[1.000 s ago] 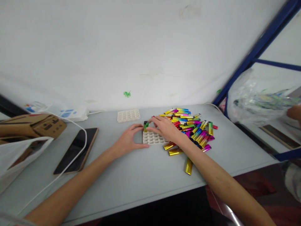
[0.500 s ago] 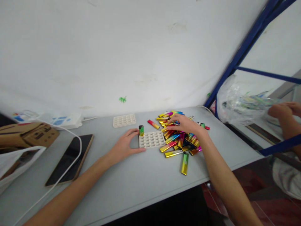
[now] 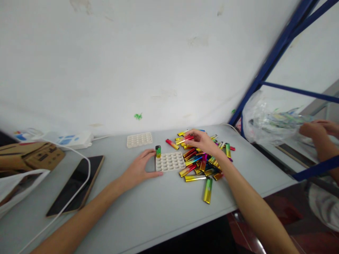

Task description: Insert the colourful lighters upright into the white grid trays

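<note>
Grey tabletop (image 3: 137,215) set against a white wall (image 3: 119,70), scuffed in patches. Off to the right, a blue metal frame (image 3: 264,72), a clear plastic bag (image 3: 258,116) beside it and another person's hands (image 3: 314,132) beyond. Crowded at the left: cardboard box (image 3: 43,157), white bag (image 3: 9,181), power strip (image 3: 79,140) by the wall, dark-screened device (image 3: 66,187) crossed by a white cable (image 3: 89,165).

Widest room to move between the front tray (image 3: 171,161) and the table's front edge, framed by the forearms; another stretch right of the lighter heap (image 3: 194,160), toward the frame. Only a narrow gap from front tray to back tray (image 3: 139,140).

Left hand (image 3: 140,167) bracketing the front tray's left end, thumb at the near corner, fingertips by the upright lighter (image 3: 158,151); cannot tell whether pressing or just resting. Right hand (image 3: 202,141) over the heap's far-left part, pinching a red-and-gold lighter (image 3: 181,140).

Counted: two trays; one lighter standing in the front tray's far-left corner; one in the pinch; one loose lighter (image 3: 172,144) lying just left of the heap; one green-and-gold lighter (image 3: 208,191) nearest the front edge. Heap too overlapped to count. One device, one box, one power strip, two bags.
</note>
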Available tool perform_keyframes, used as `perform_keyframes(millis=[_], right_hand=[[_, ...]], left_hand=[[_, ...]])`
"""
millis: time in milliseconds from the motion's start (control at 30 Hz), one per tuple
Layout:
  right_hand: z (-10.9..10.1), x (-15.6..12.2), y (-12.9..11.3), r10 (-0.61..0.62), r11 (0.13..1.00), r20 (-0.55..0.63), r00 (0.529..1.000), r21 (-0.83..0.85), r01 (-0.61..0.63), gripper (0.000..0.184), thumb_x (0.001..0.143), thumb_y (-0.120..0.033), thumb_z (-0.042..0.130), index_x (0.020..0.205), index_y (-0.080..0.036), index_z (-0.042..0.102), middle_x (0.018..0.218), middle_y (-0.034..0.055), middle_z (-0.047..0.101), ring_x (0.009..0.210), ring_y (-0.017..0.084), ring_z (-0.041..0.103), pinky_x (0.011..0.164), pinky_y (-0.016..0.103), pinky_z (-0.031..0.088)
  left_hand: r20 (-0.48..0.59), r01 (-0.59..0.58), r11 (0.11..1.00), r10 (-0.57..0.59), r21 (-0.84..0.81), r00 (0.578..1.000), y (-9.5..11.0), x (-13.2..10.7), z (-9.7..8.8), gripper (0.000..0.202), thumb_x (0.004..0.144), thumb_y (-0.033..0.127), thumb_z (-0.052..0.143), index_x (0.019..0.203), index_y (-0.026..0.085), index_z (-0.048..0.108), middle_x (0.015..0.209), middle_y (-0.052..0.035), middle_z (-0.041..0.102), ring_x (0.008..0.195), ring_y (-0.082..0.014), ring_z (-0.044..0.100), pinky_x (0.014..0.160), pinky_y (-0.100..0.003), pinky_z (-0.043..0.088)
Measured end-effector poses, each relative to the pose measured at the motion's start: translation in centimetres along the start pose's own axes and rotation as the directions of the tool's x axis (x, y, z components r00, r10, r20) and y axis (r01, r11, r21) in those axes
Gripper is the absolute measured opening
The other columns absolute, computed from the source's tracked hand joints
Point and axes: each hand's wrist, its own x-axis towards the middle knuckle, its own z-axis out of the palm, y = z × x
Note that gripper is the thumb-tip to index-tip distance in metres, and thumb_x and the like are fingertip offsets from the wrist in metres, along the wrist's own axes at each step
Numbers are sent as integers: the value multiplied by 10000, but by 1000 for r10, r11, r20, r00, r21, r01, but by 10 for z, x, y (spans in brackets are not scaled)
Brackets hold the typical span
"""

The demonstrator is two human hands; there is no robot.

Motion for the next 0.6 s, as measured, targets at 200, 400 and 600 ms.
perform_keyframes(millis=[200,400,600], right_hand=[[28,2,-1,133,912,-36,990,395,-108,354,911,-547,723,951,-197,745,882,24,712,823,163,653,778,291,530],[48,-2,-15,169,722,109,980,663,-198,394,922,-625,672,964,-238,615,732,-37,599,608,127,557,664,296,539],[60,-4,-16,245,908,-63,967,366,-206,527,912,-680,618,690,-226,469,557,-79,346,466,88,269,428,232,241]], left_hand=[[-24,-4,1000,4,-9,1000,-5,-1,3,763,756,673,804,1344,224,616,1476,-122,582,1362,-341,575,1207,-485,435],[-27,-8,1000,8,-27,1000,-6,-2,5,771,772,671,797,1373,230,600,1496,-122,573,1381,-345,560,1212,-504,427],[-25,-25,999,24,-28,999,-5,-2,5,759,790,675,781,1378,231,596,1486,-128,578,1376,-348,563,1215,-512,421]])
